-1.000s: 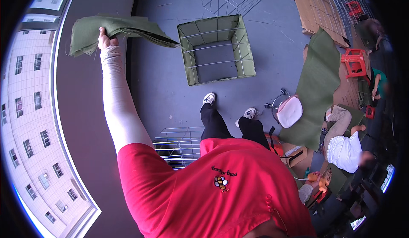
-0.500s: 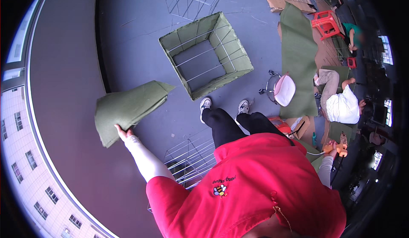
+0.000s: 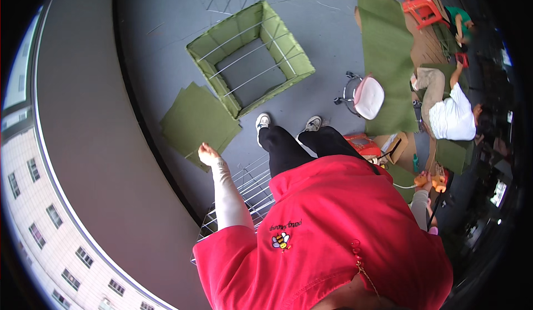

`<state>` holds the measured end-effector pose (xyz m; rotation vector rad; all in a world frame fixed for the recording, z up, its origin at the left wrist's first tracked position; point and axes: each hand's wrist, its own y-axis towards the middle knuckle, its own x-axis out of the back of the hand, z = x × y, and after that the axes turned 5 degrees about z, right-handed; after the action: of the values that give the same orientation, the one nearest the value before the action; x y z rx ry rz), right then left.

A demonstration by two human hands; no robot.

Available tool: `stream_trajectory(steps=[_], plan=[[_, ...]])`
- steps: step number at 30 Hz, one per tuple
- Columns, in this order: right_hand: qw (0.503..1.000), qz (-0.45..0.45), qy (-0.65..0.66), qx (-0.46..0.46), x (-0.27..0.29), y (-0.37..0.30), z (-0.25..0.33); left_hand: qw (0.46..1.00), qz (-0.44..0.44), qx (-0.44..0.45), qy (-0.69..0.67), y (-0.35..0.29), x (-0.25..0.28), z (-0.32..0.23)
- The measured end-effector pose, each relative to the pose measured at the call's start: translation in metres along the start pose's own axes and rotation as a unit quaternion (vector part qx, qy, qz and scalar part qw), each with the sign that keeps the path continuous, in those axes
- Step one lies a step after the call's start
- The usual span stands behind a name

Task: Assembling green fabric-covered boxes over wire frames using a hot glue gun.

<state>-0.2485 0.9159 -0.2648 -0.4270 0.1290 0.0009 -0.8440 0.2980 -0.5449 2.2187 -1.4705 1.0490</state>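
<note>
My left hand [image 3: 209,154] is in front of me over a green felt piece [image 3: 200,116], its fingers curled in and nothing visible in them. That felt piece lies flat on the floor, against the near left side of a wire-frame box [image 3: 250,60] lined with green felt. Off to my right, my right hand [image 3: 425,181] is wrapped round an orange glue gun [image 3: 438,183] with a pale cord. Some of its fingers are hard to make out.
A bare wire frame [image 3: 244,190] stands beside my left leg. A low wheeled stool [image 3: 368,97] is ahead on the right, next to a long green felt sheet [image 3: 383,60]. A person in a white shirt [image 3: 452,116] sits beyond it. Red stools [image 3: 422,7] stand farther off.
My left hand has let go of the green felt piece, which now lies on the floor beside the box. That hand has moved inward to the right. My right hand keeps the glue gun.
</note>
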Motion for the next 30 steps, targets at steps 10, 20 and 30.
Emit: stream_trajectory(steps=[10, 20, 30], plan=[[0.996, -0.082, 0.034, 0.028, 0.016, 0.007, 0.002, 0.801, 0.420, -0.389, 0.175, -0.110, -0.233, -0.243], [0.993, -0.102, 0.053, -0.002, 0.088, -0.022, -0.003, 0.833, 0.264, -0.429, 0.228, -0.075, -0.316, -0.278], [0.980, -0.170, 0.099, -0.039, 0.064, -0.024, -0.031, 0.731, 0.574, -0.178, 0.324, 0.009, -0.264, -0.257]])
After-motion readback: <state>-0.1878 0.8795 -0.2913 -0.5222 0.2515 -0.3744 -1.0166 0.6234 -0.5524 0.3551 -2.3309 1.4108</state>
